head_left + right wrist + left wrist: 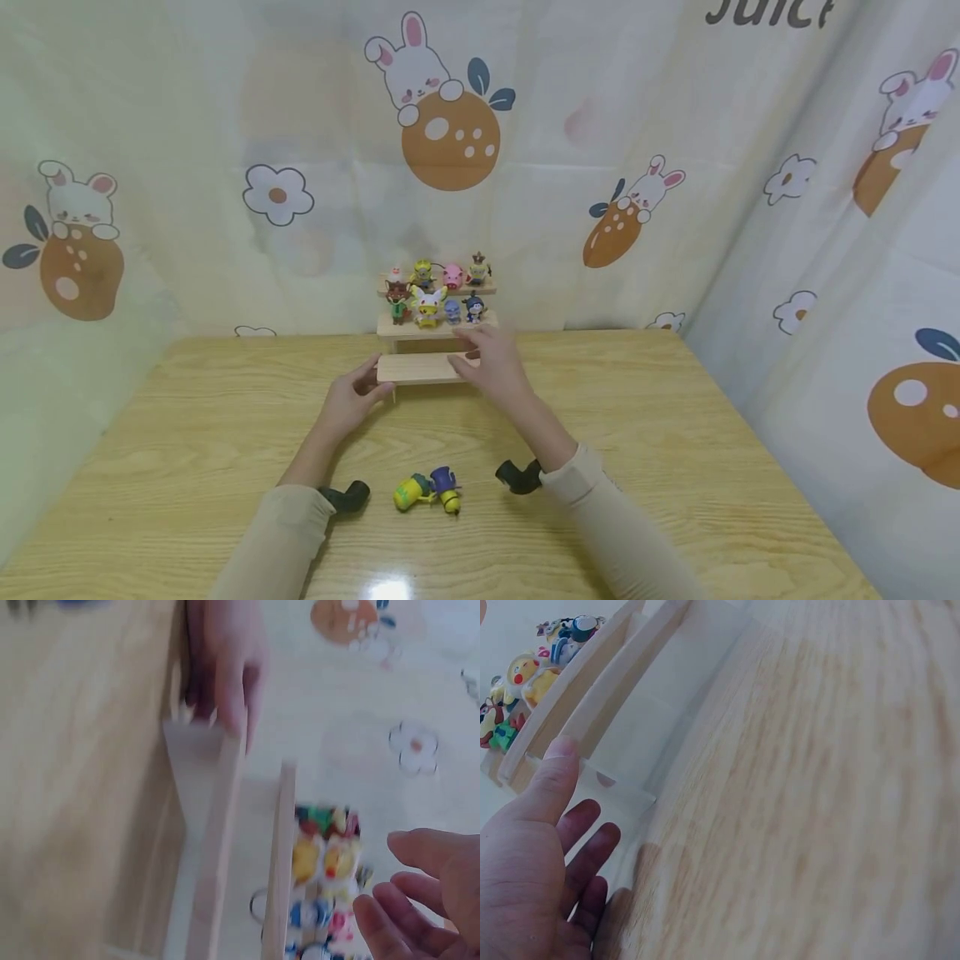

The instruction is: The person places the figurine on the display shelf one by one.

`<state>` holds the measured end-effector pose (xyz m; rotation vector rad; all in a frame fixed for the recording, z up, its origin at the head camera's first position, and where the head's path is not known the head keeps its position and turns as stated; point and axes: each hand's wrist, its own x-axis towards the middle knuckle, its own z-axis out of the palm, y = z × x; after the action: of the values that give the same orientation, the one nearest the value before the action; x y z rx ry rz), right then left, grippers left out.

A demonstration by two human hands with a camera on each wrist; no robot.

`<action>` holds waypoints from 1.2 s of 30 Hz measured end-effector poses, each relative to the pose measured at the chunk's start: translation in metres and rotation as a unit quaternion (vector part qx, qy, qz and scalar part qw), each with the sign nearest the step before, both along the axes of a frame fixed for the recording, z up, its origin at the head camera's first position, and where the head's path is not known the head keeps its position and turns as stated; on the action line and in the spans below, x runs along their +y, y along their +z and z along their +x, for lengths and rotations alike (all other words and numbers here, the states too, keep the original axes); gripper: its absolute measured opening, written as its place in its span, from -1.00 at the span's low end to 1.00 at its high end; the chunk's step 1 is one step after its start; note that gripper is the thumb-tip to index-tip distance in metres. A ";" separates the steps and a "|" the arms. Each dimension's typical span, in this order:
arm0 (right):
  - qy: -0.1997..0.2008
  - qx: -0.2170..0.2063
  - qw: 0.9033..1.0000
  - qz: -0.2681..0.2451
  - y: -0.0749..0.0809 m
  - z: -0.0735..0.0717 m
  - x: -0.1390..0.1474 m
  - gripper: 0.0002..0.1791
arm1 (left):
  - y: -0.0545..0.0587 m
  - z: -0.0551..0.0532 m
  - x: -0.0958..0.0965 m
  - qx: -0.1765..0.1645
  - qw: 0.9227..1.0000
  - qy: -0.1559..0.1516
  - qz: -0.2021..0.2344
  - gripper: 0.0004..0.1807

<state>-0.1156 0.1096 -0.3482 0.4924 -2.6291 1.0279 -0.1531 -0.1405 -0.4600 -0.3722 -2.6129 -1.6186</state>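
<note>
A tiered wooden display stand stands at the back of the table, with a bare lowest step (420, 367). My left hand (351, 402) holds this step at its left end, the thumb (559, 754) on the board's edge and the other fingers around the end. Over the step's right part hovers my right hand (491, 367), its fingers spread with nothing between them in the right wrist view. Toy figures fill the middle tier, among them a fox in green (398, 304), a white-eared yellow figure (427, 308) and a dark-hatted one (474, 308).
More figures, including a pink pig (453, 276), stand on the top tier. Nearer on the table lie a yellow-green figure (410, 492) and a yellow figure with a purple top (446, 487). Black bent pieces (348, 497) sit at both cuffs. A patterned curtain (315, 108) hangs behind.
</note>
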 end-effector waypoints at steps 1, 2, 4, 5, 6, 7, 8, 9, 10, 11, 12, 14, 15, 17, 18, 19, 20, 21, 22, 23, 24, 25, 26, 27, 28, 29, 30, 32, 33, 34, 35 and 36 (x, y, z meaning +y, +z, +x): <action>0.011 0.001 1.000 0.002 -0.002 0.006 -0.003 -0.54 | -0.001 0.000 0.000 0.001 1.000 0.000 0.000 -0.16; 0.020 0.001 1.000 0.003 -0.005 0.011 -0.006 -0.55 | -0.001 -0.001 0.000 0.002 1.000 0.001 0.000 -0.16; 0.037 0.002 0.999 0.008 -0.010 0.019 -0.011 -0.56 | -0.002 -0.001 0.000 0.003 1.000 0.002 0.002 -0.17; 0.043 0.003 0.999 0.013 -0.012 0.022 -0.013 -0.56 | -0.003 -0.002 0.001 0.004 1.000 0.003 0.004 -0.17; 0.048 0.005 0.999 0.019 -0.014 0.025 -0.016 -0.56 | -0.003 -0.002 0.001 0.006 1.000 0.003 0.005 -0.17; 0.050 0.008 0.998 0.026 -0.016 0.028 -0.018 -0.56 | -0.004 -0.002 0.001 0.007 1.000 0.003 0.007 -0.18; 0.050 0.012 0.998 0.036 -0.017 0.029 -0.019 -0.57 | -0.004 -0.002 0.001 0.007 1.000 0.003 0.009 -0.18; 0.050 0.014 0.998 0.043 -0.018 0.031 -0.021 -0.56 | -0.004 -0.002 0.001 0.007 1.000 0.002 0.013 -0.18; 0.051 0.012 0.998 0.047 -0.019 0.032 -0.022 -0.56 | -0.004 -0.002 0.001 0.006 1.000 0.002 0.015 -0.18; 0.053 0.011 0.997 0.050 -0.019 0.033 -0.023 -0.56 | -0.005 -0.002 0.001 0.005 1.000 0.002 0.016 -0.18; 0.056 0.008 0.997 0.054 -0.019 0.034 -0.024 -0.56 | -0.005 -0.001 0.001 0.005 1.000 0.001 0.017 -0.18; 0.069 0.001 0.996 0.063 -0.019 0.037 -0.025 -0.57 | -0.005 -0.001 0.000 0.004 1.000 -0.001 0.016 -0.18; 0.078 -0.005 0.994 0.069 -0.019 0.039 -0.025 -0.57 | -0.004 -0.001 0.000 0.004 1.000 -0.002 0.017 -0.18; 0.104 -0.012 0.989 0.101 -0.017 0.043 -0.026 -0.58 | -0.003 -0.001 0.000 0.005 1.000 -0.004 0.015 -0.18; 0.123 -0.016 0.985 0.119 -0.016 0.046 -0.027 -0.59 | -0.003 -0.001 0.000 0.005 1.000 -0.005 0.013 -0.18; 0.142 -0.022 0.980 0.139 -0.015 0.049 -0.028 -0.59 | -0.003 -0.001 0.000 0.006 1.000 -0.005 0.011 -0.18; 0.162 -0.025 0.973 0.164 -0.014 0.052 -0.030 -0.60 | -0.002 0.000 0.001 0.006 1.000 -0.004 0.010 -0.18; 0.182 -0.030 0.964 0.192 -0.014 0.055 -0.031 -0.61 | -0.002 0.000 0.001 0.006 1.000 -0.003 0.009 -0.18; 0.203 -0.030 0.953 0.220 -0.014 0.058 -0.032 -0.63 | -0.001 0.000 0.001 0.004 1.000 -0.002 0.008 -0.18; 0.223 -0.033 0.943 0.245 -0.014 0.061 -0.034 -0.64 | -0.001 0.001 0.001 0.004 1.000 -0.001 0.007 -0.18; 0.241 -0.034 0.931 0.271 -0.015 0.065 -0.035 -0.65 | -0.001 0.001 0.001 0.003 1.000 -0.001 0.005 -0.18; 0.255 -0.035 0.920 0.297 -0.015 0.068 -0.037 -0.66 | -0.001 0.001 0.001 0.004 1.000 0.000 0.003 -0.18; 0.267 -0.037 0.909 0.318 -0.016 0.072 -0.038 -0.66 | -0.001 0.001 0.001 0.002 1.000 0.001 0.003 -0.18; 0.277 -0.040 0.900 0.335 -0.018 0.075 -0.039 -0.64 | -0.001 0.001 0.001 0.001 1.000 0.000 0.003 -0.17; 0.285 -0.045 0.893 0.346 -0.020 0.078 -0.041 -0.63 | -0.001 0.000 0.001 0.002 1.000 0.000 0.001 -0.17; 0.291 -0.047 0.887 0.356 -0.022 0.081 -0.042 -0.61 | -0.002 0.000 0.000 0.002 1.000 0.000 -0.001 -0.16; 0.295 -0.046 0.881 0.368 -0.024 0.083 -0.044 -0.58 | -0.003 0.000 0.000 0.002 1.000 0.001 -0.002 -0.16; 0.299 -0.044 0.875 0.379 -0.028 0.086 -0.046 -0.55 | -0.002 -0.001 0.000 -0.002 1.000 0.001 0.002 -0.15; 0.299 -0.040 0.873 0.384 -0.030 0.087 -0.047 -0.55 | -0.002 -0.001 0.000 -0.004 1.000 0.001 0.004 -0.16; 0.297 -0.035 0.872 0.388 -0.031 0.089 -0.048 -0.55 | -0.002 -0.001 0.000 -0.005 1.000 0.001 0.003 -0.15; 0.295 -0.028 0.871 0.392 -0.032 0.090 -0.048 -0.55 | -0.002 -0.001 0.000 -0.007 1.000 0.001 0.003 -0.16; 0.290 -0.023 0.871 0.396 -0.033 0.091 -0.048 -0.54 | -0.001 0.000 0.000 -0.008 1.000 0.001 0.003 -0.16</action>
<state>-0.0249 0.0613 -0.3812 1.5096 -2.9172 -0.0204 -0.1536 -0.1402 -0.4614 -0.3576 -2.6178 -1.6362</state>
